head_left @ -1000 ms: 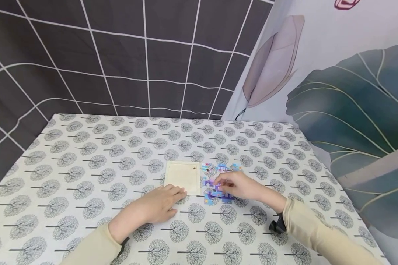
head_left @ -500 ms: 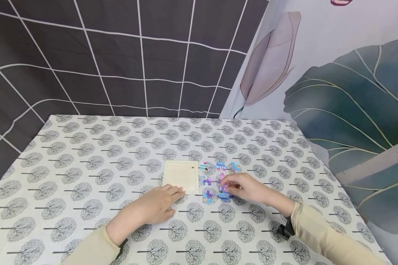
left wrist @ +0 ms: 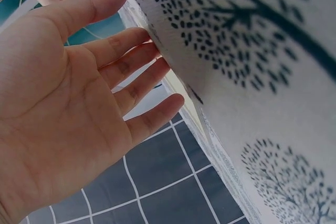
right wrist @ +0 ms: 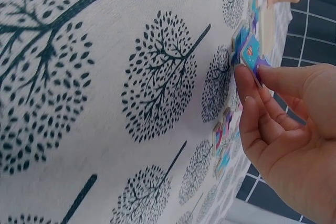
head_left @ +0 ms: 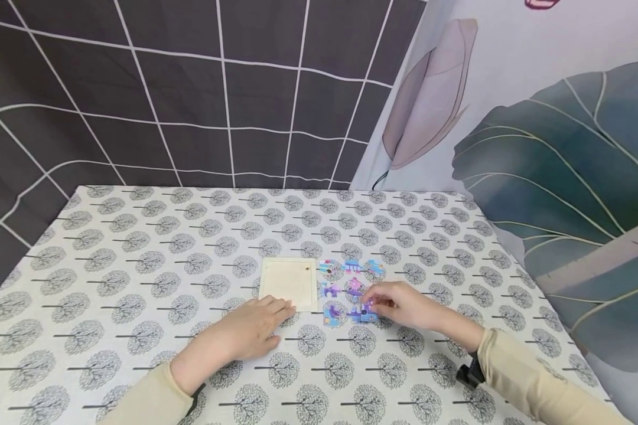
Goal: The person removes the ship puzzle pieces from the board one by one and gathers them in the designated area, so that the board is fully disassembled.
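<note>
My right hand (head_left: pixel 399 302) pinches a blue and purple jigsaw puzzle piece (right wrist: pixel 251 53) between thumb and fingertips. In the head view that piece is at the lower right of the other pieces and overlaps a neighbour. Several loose puzzle pieces (head_left: pixel 331 289), blue, pink and purple, lie in rough rows left of and beyond this hand. Left of them is a pale, square puzzle tray (head_left: pixel 284 280) with a raised rim and a small dark spot near its far right corner. My left hand (head_left: pixel 252 327) rests palm down at the tray's near edge, its fingers (left wrist: pixel 149 116) extended and holding nothing.
A white cloth (head_left: pixel 154 295) printed with grey trees covers the table. Behind the table hangs a dark curtain (head_left: pixel 186 88) with a white grid, and to the right a pale curtain (head_left: pixel 574 171) with large leaves.
My right hand has moved right and a little nearer with the puzzle piece, uncovering the pieces in the middle. The left hand stays at the tray's edge.
</note>
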Demonstrator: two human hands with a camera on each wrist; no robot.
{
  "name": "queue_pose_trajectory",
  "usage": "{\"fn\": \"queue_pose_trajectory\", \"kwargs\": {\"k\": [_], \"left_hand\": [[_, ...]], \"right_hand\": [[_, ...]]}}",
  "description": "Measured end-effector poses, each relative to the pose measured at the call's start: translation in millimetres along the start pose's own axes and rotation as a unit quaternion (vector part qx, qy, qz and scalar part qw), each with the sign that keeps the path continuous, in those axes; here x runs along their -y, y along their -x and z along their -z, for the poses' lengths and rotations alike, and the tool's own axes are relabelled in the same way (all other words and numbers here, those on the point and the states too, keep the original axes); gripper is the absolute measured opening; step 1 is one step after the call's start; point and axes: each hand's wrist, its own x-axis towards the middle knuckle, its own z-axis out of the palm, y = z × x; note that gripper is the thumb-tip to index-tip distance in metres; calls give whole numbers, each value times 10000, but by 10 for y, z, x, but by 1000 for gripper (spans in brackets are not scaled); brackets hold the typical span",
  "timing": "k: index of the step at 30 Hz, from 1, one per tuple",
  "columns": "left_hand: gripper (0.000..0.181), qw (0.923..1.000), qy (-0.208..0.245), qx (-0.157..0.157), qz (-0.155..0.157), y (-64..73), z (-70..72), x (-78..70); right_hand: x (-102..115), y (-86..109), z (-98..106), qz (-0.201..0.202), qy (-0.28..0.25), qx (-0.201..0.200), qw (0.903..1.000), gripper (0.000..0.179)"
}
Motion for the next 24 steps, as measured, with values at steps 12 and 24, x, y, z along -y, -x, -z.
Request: {"fn": "queue_pose_trajectory", "kwargs": {"k": [12, 24], "left_hand": [[54, 9999, -44, -93, -57, -5, -1, -20], [53, 9998, -24, -167, -81, 8, -1, -28]], "right_hand": [[-59, 152, 81, 61, 80, -166, 9998, 19], [-132, 217, 92, 67, 64, -155, 9998, 18]]}}
